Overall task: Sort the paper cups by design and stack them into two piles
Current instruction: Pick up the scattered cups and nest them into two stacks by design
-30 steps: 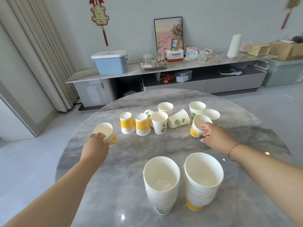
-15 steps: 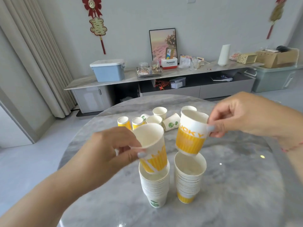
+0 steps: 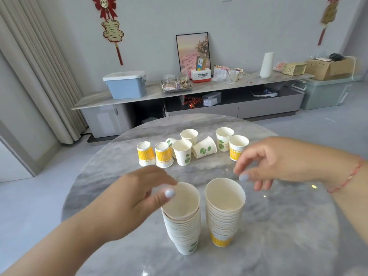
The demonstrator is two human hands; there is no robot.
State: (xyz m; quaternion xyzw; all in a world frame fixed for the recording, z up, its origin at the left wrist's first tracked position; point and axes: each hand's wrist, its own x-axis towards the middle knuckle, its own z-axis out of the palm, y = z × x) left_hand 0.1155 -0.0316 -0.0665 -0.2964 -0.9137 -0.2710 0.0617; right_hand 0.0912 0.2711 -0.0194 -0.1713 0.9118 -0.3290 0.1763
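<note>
White paper cups fill our view, some banded in yellow stripes with lettering, others printed with green round leaves. Two nested piles stand side by side on the near part of the worktop: our left pile (image 3: 182,220) shows a green leaf on its bottom cup, our right pile (image 3: 225,212) a yellow band on its bottom cup. We count eight loose cups further back: three yellow-striped ones, two of them upside down (image 3: 146,153) (image 3: 163,155) and one upright (image 3: 238,147) at the right end; and five green-leaf ones, three upright (image 3: 182,152) (image 3: 189,135) (image 3: 224,138) and two lying on their sides (image 3: 204,150) (image 3: 170,144).

Our left hand (image 3: 135,200) hovers at the rim of the left pile with loosely curled fingers gripping nothing. Our right hand (image 3: 264,162) hangs above and right of the right pile, fingers spread and empty.

Grey veined marble forms the round worktop (image 3: 278,226). Behind it a long low cabinet (image 3: 179,104) runs along a pale wall, carrying a blue lidded box (image 3: 125,84). Beige curtains (image 3: 35,62) hang at left.
</note>
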